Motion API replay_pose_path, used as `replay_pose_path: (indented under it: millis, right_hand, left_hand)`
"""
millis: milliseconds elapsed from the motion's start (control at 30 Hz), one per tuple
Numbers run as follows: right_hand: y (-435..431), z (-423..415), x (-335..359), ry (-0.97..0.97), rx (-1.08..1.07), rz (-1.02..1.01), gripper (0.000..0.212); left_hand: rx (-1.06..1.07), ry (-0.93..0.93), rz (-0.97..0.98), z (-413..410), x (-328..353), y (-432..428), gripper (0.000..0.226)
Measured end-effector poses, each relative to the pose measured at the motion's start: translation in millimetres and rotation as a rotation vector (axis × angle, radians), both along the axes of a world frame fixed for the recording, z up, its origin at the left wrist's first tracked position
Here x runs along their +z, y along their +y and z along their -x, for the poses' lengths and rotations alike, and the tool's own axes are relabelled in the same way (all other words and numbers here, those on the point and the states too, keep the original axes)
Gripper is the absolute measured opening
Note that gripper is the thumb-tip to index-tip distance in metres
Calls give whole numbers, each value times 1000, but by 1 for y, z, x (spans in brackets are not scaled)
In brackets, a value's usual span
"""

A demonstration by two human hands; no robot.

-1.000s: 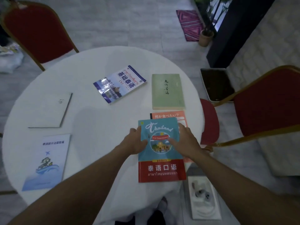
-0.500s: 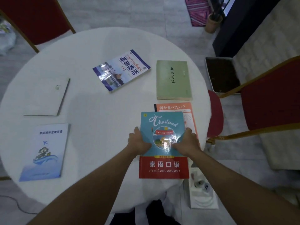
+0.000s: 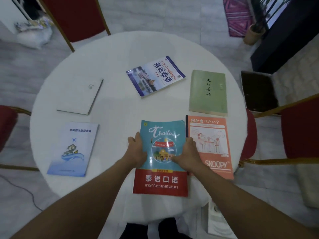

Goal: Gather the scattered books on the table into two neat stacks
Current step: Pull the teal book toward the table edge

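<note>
A teal and red Thailand book (image 3: 161, 178) lies at the near edge of the round white table (image 3: 120, 107). My left hand (image 3: 136, 150) grips its left edge and my right hand (image 3: 187, 156) grips its right edge with the thumb on the cover. Beside it on the right lies an orange Snoopy book (image 3: 212, 133), fully uncovered. Behind that rests a green book (image 3: 208, 92). A blue and white textbook (image 3: 155, 75) lies askew at the table's middle. A white booklet (image 3: 81, 96) and a pale blue booklet (image 3: 74, 149) are on the left.
Red chairs stand at the back left (image 3: 76, 14), at the right (image 3: 300, 130) and at the left edge (image 3: 6, 125). A dark tray (image 3: 259, 92) sits on the floor at right. A white box (image 3: 217, 219) lies on the floor below the table's near edge.
The Thailand book has slid left off the orange Snoopy book, which now lies uncovered beside it. Both hands stayed on the Thailand book's edges.
</note>
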State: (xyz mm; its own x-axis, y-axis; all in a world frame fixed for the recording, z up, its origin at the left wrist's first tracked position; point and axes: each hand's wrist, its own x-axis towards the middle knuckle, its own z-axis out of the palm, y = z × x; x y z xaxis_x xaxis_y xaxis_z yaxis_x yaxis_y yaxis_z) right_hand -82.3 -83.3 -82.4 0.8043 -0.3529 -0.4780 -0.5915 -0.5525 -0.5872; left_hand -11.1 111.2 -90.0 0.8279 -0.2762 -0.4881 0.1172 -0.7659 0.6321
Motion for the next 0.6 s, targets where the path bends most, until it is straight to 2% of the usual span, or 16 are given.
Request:
replay_pose_path:
  millis: [100, 200, 300, 367, 500, 600]
  right_hand:
    - [23, -10, -2, -39, 34, -56, 79]
    - [38, -17, -3, -34, 105, -76, 99]
    - [47, -20, -9, 53, 173, -65, 117]
    - [52, -20, -14, 95, 216, -23, 120]
    - [55, -20, -19, 159, 289, 161, 124]
    - [52, -22, -20, 167, 308, 156, 124]
  left_hand:
    - [-19, -41, -20, -5, 4, 27, 57]
    - [-16, -61, -76, -7, 5, 45, 54]
    - [-54, -59, -228, -7, 4, 60, 63]
    - [-125, -47, -321, -8, 3, 67, 70]
    - [-143, 12, -281, -9, 1, 68, 82]
    - [-136, 8, -275, -11, 0, 66, 85]
